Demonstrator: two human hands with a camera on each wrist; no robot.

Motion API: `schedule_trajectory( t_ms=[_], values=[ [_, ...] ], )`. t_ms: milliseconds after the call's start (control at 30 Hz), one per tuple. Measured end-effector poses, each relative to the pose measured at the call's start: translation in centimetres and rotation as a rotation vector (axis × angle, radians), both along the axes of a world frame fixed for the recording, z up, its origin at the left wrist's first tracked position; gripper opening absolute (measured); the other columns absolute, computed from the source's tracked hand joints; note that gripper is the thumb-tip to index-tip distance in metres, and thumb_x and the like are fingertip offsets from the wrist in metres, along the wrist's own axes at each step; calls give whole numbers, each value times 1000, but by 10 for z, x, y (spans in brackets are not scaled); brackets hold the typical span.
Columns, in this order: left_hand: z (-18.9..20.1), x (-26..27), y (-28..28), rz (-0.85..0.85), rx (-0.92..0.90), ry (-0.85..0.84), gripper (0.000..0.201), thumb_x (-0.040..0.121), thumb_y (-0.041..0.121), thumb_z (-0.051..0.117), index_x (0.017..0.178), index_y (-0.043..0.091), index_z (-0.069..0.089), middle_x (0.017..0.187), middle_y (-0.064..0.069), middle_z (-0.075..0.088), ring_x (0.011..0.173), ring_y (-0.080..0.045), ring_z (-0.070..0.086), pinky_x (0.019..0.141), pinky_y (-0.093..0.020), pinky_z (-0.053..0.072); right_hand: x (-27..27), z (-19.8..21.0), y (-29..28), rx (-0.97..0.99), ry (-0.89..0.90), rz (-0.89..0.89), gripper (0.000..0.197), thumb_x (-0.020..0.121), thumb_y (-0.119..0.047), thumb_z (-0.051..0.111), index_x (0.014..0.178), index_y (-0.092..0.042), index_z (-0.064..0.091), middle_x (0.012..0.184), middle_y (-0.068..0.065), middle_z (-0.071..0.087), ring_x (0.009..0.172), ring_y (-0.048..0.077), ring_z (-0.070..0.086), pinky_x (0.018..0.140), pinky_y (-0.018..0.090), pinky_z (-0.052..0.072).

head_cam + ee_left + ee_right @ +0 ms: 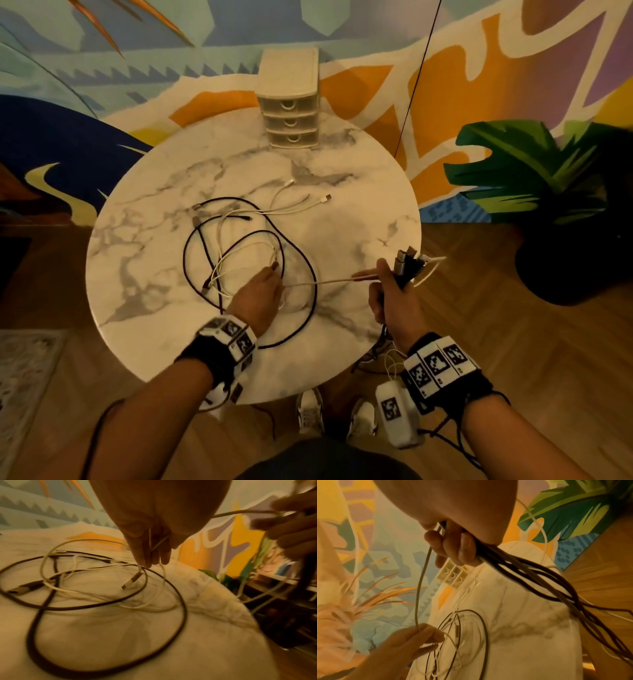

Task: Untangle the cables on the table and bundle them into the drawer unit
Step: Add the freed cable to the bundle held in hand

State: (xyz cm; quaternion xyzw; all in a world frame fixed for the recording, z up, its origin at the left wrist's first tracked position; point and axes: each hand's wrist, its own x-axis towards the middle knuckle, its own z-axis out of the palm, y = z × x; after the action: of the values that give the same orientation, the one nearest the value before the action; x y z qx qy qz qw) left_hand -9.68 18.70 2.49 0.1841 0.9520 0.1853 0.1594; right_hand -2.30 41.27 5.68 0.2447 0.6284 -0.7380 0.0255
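cables (239,246) black and white, looped in a tangle on marble table (359,192).

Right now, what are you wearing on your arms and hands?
Bare hands and forearms, no sleeves or gloves. The left wrist and right wrist each carry a black band with white blocks bearing black-and-white square markers. Thin black wires trail from both bands.

Colourful mural wall (445,78), wood floor (479,342), dark potted plant (534,178).
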Motion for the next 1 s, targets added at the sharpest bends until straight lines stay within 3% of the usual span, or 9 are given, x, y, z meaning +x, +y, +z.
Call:
schedule_trajectory(
  t_ms=[100, 167, 233, 333, 533, 700, 800, 933, 1000],
  values=[
    [-6, 25, 9, -117, 29, 141, 33, 93, 25, 34, 88, 7, 61, 97, -12, 58, 86, -31, 58, 75, -37, 52, 1, -6, -17, -14, -9, 162, 45, 100, -40, 36, 98, -12, 70, 42, -1, 37, 34, 6, 30, 39, 17, 27],
    [-10, 39, 19, -170, -21, 111, 29, 92, 24, 35, 93, 9, 60, 97, -8, 55, 89, -27, 55, 73, -38, 50, 0, -12, -35, 26, -52, 285, 44, 100, -36, 37, 100, -7, 69, 43, 0, 40, 35, 5, 34, 40, 16, 30],
    [-14, 46, 22, -147, -59, 16, 23, 95, 21, 41, 106, 11, 58, 106, -6, 51, 95, -25, 52, 76, -35, 46, -2, -15, -47, 63, -65, 341, 46, 101, -33, 38, 92, -2, 71, 42, 1, 43, 35, 5, 37, 42, 14, 32],
    [-12, 16, 7, -12, -42, -7, 19, 94, 14, 47, 106, 7, 59, 114, -12, 52, 97, -31, 56, 80, -34, 43, -3, -10, -45, 74, -37, 289, 49, 102, -31, 38, 73, -7, 69, 42, 3, 43, 37, 8, 37, 44, 16, 32],
    [29, -58, -22, 53, 82, 353, 15, 95, 12, 49, 93, 1, 58, 102, -18, 53, 81, -35, 56, 65, -37, 44, -8, 9, -30, -14, 27, 116, 49, 102, -26, 39, 60, -6, 54, 39, -5, 36, 34, 5, 28, 38, 16, 23],
    [20, -36, -15, -165, -410, -107, 37, 100, 37, 32, 109, 17, 62, 115, -6, 62, 106, -25, 57, 86, -32, 41, -10, 10, -6, 2, 34, -28, 49, 102, -30, 38, 61, -10, 56, 41, -4, 36, 36, 6, 28, 39, 18, 23],
    [28, -17, -9, -261, -394, -146, 38, 98, 42, 37, 100, 16, 65, 105, -5, 65, 97, -21, 59, 78, -29, 42, -12, 9, 11, -3, 52, -133, 50, 102, -29, 37, 61, -9, 55, 38, -3, 34, 32, 6, 26, 36, 19, 21],
    [36, 19, 20, -453, -519, -502, 43, 93, 48, 46, 97, 12, 69, 103, -5, 67, 93, -18, 60, 82, -25, 44, -10, 14, 22, -14, 37, -111, 51, 102, -28, 37, 59, -9, 55, 37, -2, 34, 31, 8, 25, 35, 19, 20],
    [47, 23, 42, -427, -292, -390, 44, 90, 52, 49, 114, 18, 59, 113, 0, 60, 103, -17, 56, 89, -28, 43, -3, 18, 27, 8, 10, -46, 51, 102, -29, 37, 58, -10, 55, 37, -2, 35, 32, 8, 25, 36, 20, 21]
  ],
)
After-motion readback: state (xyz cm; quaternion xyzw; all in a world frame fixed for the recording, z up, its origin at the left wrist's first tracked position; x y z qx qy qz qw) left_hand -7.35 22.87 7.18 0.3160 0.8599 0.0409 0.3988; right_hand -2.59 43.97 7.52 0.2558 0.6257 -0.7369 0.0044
